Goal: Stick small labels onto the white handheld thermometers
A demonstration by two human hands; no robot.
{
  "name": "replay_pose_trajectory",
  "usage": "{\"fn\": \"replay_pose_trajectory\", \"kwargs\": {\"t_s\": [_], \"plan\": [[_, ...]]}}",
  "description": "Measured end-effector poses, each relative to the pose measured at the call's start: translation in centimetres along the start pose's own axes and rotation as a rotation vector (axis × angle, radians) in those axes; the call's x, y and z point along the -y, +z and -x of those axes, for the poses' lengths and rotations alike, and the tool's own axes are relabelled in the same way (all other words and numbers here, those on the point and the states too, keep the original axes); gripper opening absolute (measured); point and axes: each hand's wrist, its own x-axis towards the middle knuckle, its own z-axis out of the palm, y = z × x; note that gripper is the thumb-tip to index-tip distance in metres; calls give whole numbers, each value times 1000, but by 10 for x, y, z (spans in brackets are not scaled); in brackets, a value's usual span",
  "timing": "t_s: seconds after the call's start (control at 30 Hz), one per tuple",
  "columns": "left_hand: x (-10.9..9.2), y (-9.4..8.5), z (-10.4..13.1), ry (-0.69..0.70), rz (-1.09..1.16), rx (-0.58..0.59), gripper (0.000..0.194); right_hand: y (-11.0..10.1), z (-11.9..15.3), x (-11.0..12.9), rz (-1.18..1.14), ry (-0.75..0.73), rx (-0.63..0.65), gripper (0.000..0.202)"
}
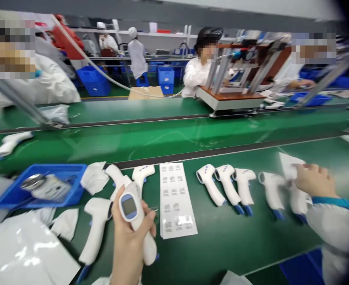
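Observation:
My left hand [131,241] is closed around a white infrared thermometer [145,243], its grey display framed in blue facing me. Beside the thumb is a small thin thing I cannot make out. Further right, my right hand [315,180], teal cuff at the wrist, is curled on a white cloth [289,163], blurred by motion. Under it stands a blurred thermometer [298,202]; whether the fingers touch it I cannot tell. Another thermometer [272,190] lies just left. A sheet of printed labels [177,213] lies between my hands, with a few labels gone.
Several thermometers [211,184] lie in a row right of the sheet; others [95,229] lie left. A blue tray [76,190], crumpled white cloths [95,178] and a glossy white sheet [29,249] are at left. Beyond the green conveyor [162,136] stand a fixture [234,103] and co-workers.

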Motion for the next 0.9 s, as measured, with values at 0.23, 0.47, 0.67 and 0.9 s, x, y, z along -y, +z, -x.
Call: {"fn": "replay_pose_trajectory", "kwargs": {"t_s": [0.23, 0.47, 0.67, 0.9], "plan": [[16, 13, 3, 231, -19, 11, 79, 60, 122, 174, -648, -199, 1041, 22], [40, 4, 6, 179, -131, 31, 72, 78, 193, 254, -1032, 235, 1368, 17], [41, -1, -1, -118, 46, 202, 72, 71, 193, 240, -930, 257, 1231, 12], [43, 1, -8, -222, 95, 351, 65, 66, 198, 254, -881, -19, 1054, 5]]}}
